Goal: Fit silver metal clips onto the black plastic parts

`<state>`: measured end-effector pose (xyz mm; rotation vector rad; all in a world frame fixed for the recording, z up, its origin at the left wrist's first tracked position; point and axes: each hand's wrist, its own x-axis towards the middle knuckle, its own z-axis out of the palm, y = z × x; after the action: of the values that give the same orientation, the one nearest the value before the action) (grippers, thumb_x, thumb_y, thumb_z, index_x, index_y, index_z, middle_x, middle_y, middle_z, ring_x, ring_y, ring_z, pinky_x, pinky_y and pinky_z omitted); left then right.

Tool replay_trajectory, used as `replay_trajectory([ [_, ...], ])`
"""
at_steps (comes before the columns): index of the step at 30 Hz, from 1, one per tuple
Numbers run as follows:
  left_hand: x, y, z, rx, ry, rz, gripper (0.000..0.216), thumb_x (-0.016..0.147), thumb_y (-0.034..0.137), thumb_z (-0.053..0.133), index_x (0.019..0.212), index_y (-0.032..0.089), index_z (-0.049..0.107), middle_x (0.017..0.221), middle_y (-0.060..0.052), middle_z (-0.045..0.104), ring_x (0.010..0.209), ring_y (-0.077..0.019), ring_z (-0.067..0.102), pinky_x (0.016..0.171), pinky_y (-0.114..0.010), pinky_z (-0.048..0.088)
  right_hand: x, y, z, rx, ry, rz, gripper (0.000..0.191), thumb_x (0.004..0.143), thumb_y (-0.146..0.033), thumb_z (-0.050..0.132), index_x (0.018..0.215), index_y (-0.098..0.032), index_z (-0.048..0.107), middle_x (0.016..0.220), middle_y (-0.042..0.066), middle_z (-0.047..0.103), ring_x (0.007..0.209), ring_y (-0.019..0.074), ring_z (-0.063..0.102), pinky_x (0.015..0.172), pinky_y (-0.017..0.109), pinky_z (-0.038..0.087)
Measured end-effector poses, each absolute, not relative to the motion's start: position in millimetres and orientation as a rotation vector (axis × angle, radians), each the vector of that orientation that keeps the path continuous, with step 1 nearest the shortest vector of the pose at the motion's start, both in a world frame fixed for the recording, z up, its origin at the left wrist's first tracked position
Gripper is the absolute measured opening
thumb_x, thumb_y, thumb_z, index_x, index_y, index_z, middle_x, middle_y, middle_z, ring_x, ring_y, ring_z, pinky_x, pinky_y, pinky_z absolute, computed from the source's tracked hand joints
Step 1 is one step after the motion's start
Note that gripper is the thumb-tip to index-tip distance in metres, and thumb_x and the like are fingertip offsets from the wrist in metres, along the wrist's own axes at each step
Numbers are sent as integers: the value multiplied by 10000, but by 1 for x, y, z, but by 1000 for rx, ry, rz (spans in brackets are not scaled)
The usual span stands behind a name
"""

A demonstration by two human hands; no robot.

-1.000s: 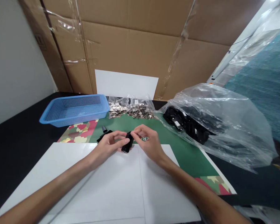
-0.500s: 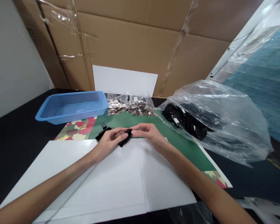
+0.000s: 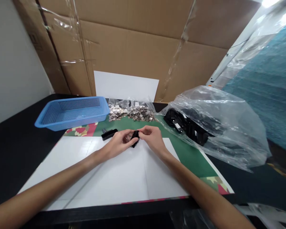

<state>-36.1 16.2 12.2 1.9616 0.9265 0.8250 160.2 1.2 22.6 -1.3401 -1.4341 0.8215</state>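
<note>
Along the bottom of the frame, dark front edge of the table (image 3: 97,212); crumpled clear plastic (image 3: 264,213) at lower right. Above that edge, a white sheet (image 3: 109,181) covers the middle.

Both forearms reach in from the lower corners. Left hand (image 3: 120,141), centre of frame: thumb on the near side of a small black piece (image 3: 135,135), other fingers curled behind it, clamped on it. Piece held tilted above the far part of the sheet. Right hand (image 3: 151,136): thumb and index drawn close together, tips touching the piece's upper end; cannot tell whether they grip it or some small part there.

Left of the hands, a second black piece (image 3: 109,134), a grey piece (image 3: 104,130) just behind it. Green mat (image 3: 190,159) with patterned ends under the sheet.

Right of centre, a clear plastic bag (image 3: 238,127) with black parts (image 3: 188,127). Farther: blue basket (image 3: 83,119) at left, heaped metal pieces (image 3: 141,114) beside it, then a white panel (image 3: 126,84) leaning against taped cardboard (image 3: 133,51).
</note>
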Motion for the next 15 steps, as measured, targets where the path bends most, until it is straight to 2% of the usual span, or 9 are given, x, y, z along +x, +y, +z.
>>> replay_trajectory([
  [7, -34, 22, 14, 2058, 895, 815, 415, 975, 521, 578, 1150, 161, 687, 803, -15, 644, 687, -143, 558, 601, -253, 432, 161, 5, 20, -1318, -1481, 757, 166, 731, -263, 674, 807, -168, 787, 779, 54, 785, 753, 225, 732, 704, 294, 534],
  [15, -41, 6, 32, 2168, 955, 773, 370, 997, 504, 538, 1070, 180, 701, 747, 2, 587, 672, -139, 518, 611, -267, 379, 169, -8, 41, -1233, -1616, 966, 175, 778, -252, 679, 881, -180, 802, 831, 55, 789, 776, 213, 724, 724, 297, 552],
])
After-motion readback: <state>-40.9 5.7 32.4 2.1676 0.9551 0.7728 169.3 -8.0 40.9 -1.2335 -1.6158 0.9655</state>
